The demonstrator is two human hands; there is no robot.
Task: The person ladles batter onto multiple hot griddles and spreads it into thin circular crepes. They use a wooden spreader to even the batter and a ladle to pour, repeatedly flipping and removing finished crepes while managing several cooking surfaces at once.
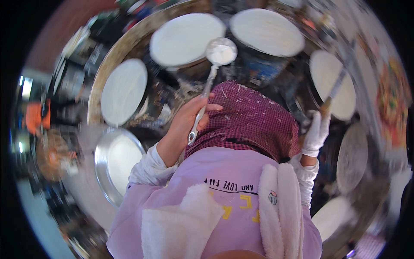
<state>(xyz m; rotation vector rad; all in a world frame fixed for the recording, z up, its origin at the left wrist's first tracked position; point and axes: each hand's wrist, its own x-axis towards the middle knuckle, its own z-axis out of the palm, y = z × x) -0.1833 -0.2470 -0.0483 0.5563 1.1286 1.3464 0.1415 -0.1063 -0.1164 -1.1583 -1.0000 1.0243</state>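
Note:
My left hand (194,118), bare, is closed around the handle of a metal ladle (222,51). White batter or a similar white substance lies in its bowl, which is up in front of the round white surfaces. At the right, my right hand (317,129) in a white glove grips the wooden handle of a long flat metal spatula (341,76); its blade points forward over a round white sheet (333,85). Below my left hand, at the left, a shiny metal basin (104,168) holds a smooth white liquid.
Round plates or pans with white tops ring me, among them one at the left (124,92), one ahead (187,39) and one ahead right (266,32). A curved ring-shaped rim (106,61) runs outside them. A person in orange (38,116) is at far left.

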